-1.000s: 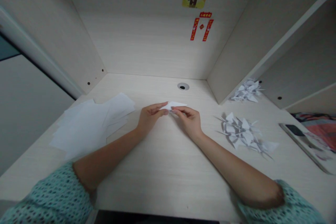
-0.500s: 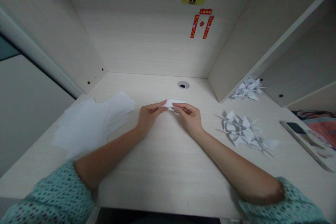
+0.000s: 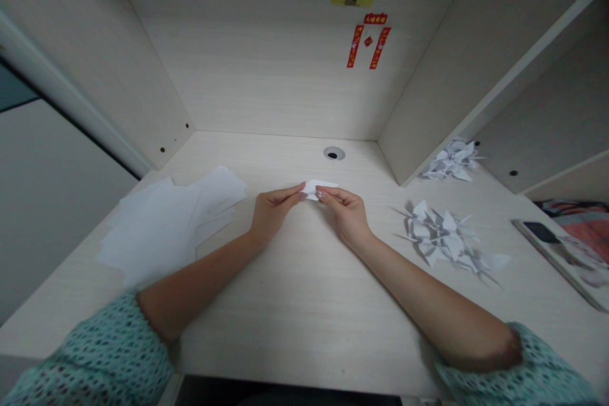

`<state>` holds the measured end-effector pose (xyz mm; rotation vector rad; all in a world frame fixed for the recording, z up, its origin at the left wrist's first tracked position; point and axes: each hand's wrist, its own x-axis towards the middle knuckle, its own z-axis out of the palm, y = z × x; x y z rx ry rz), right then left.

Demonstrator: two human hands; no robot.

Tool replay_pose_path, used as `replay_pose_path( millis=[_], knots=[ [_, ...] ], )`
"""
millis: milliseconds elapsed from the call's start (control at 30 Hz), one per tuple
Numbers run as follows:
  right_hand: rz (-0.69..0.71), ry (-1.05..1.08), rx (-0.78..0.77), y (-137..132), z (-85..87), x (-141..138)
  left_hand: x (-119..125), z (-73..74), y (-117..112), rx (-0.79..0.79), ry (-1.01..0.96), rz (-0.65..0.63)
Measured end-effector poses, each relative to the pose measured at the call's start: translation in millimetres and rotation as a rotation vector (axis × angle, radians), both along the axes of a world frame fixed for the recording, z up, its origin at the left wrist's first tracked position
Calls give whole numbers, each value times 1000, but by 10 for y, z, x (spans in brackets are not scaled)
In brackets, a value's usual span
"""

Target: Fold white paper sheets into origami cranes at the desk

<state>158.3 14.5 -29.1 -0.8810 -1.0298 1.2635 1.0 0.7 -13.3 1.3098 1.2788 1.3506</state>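
Observation:
A small folded piece of white paper (image 3: pixel 316 188) sits between my hands, above the light wood desk (image 3: pixel 304 304). My left hand (image 3: pixel 275 214) pinches its left end between thumb and fingers. My right hand (image 3: pixel 345 214) holds its right end with the fingertips. Much of the paper is hidden by my fingers, so its exact shape cannot be made out. Both forearms rest low over the desk, with teal knit sleeves at the bottom corners of the view.
Loose white paper sheets (image 3: pixel 164 228) lie to the left. Folded paper cranes lie in piles to the right (image 3: pixel 440 238) and far right (image 3: pixel 451 162). A phone (image 3: pixel 540 231) rests on a board at the right edge. Shelf walls enclose the desk's back, with a cable grommet (image 3: pixel 333 153).
The paper has been folded narrower and shows less between my fingers. My hands have drawn closer together around it. The view has shifted slightly.

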Motion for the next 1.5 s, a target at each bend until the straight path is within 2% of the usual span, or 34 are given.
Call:
replay_pose_path(
  millis=[500, 667, 900, 1200, 1333, 1500],
  knots=[
    [-51, 24, -64, -38, 58, -40, 34, 20, -19, -14, -86, -36],
    [-28, 60, -100, -31, 48, -42, 31, -20, 3, -22, -76, -35],
    [-16, 76, -98, -22, 39, -42, 30, 2, 7, -50, -86, -26],
    [-41, 44, -77, -9, 34, -26, -1, -77, 51, -36, -122, -145],
    [-58, 43, -71, -3, 40, -25, -8, -63, 49, -42, -158, -190],
    [-55, -15, -45, 7, 30, -2, -17, -22, 42, -63, -138, -187]
  ],
)
